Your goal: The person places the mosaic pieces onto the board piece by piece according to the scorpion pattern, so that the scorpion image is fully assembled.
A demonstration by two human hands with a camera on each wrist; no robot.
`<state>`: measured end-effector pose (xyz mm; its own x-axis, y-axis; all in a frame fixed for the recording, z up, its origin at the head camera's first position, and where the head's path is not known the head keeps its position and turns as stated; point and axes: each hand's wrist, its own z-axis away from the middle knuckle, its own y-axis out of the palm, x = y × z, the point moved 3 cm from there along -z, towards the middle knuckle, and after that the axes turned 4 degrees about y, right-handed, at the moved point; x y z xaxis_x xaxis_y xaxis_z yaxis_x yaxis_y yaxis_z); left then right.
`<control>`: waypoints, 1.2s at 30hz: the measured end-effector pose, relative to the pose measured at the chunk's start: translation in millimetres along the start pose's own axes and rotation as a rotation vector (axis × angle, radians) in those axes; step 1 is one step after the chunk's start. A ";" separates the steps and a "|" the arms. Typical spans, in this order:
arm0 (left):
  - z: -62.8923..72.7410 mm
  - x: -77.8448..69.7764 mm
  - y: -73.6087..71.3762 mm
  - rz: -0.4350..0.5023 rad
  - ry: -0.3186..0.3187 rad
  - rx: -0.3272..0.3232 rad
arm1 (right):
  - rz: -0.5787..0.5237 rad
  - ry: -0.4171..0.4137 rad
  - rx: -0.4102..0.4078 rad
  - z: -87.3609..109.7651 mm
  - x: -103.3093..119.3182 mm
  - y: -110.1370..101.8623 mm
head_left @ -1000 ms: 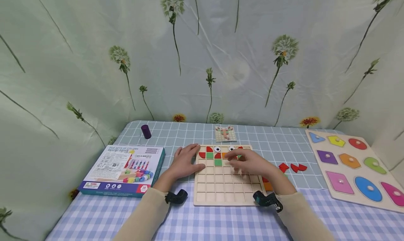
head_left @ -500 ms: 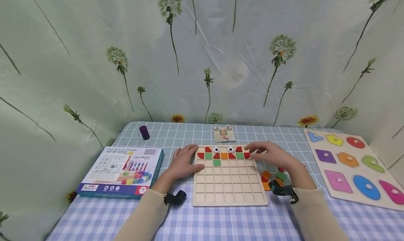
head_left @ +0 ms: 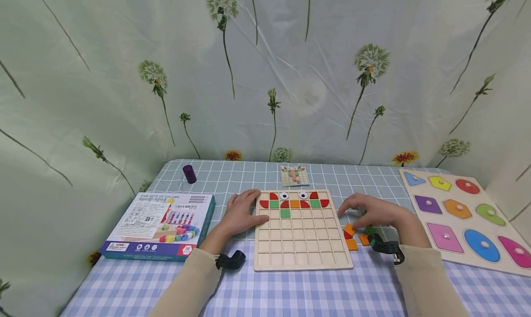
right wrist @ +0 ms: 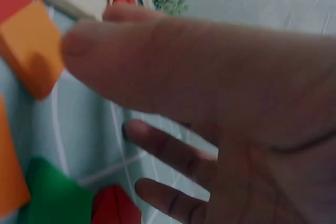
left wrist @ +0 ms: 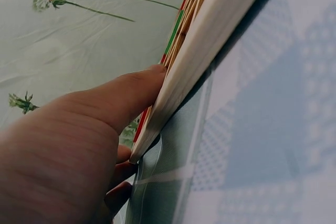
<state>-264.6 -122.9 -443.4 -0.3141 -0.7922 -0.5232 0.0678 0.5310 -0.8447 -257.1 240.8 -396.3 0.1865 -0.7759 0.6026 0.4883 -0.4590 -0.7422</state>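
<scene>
A wooden grid board [head_left: 303, 243] lies in the middle of the table. Along its far rows sit red quarter-round pieces, green squares [head_left: 285, 213], an orange square [head_left: 294, 204] and two eye pieces [head_left: 303, 196]. My left hand [head_left: 242, 215] rests at the board's far left edge, thumb against the side, as the left wrist view also shows. To the board's right, my right hand [head_left: 379, 211] hovers over loose pieces with bent, spread fingers and nothing visible between them. Its thumb [right wrist: 110, 51] is beside an orange piece [right wrist: 34, 48]; green [right wrist: 58, 195] and red [right wrist: 115, 208] pieces lie below.
A picture card [head_left: 295, 175] lies behind the board. A boxed toy [head_left: 159, 225] is at the left, with a purple cylinder [head_left: 189, 174] behind it. At the right lies a knobbed shape puzzle [head_left: 469, 220]. A floral curtain hangs behind the table.
My right hand has moved from above the grid to the right, over the loose pieces. A red piece now sits at the row's right end. My left hand stays at the board's edge.
</scene>
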 end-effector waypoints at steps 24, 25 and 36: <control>-0.6 -0.4 1.6 -0.028 -0.005 0.009 | 0.030 -0.047 -0.030 -4.8 -14.6 9.3; -0.6 -0.3 1.5 -0.030 -0.004 0.009 | 0.032 -0.051 -0.034 -4.8 -14.3 9.2; -0.6 0.8 2.2 -0.040 0.009 0.013 | 0.010 0.007 -0.069 -8.1 -15.6 8.2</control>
<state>-265.3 -122.2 -445.6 -0.3251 -0.8102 -0.4878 0.0676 0.4945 -0.8665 -262.9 245.6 -414.2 0.1847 -0.7834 0.5935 0.4267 -0.4800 -0.7665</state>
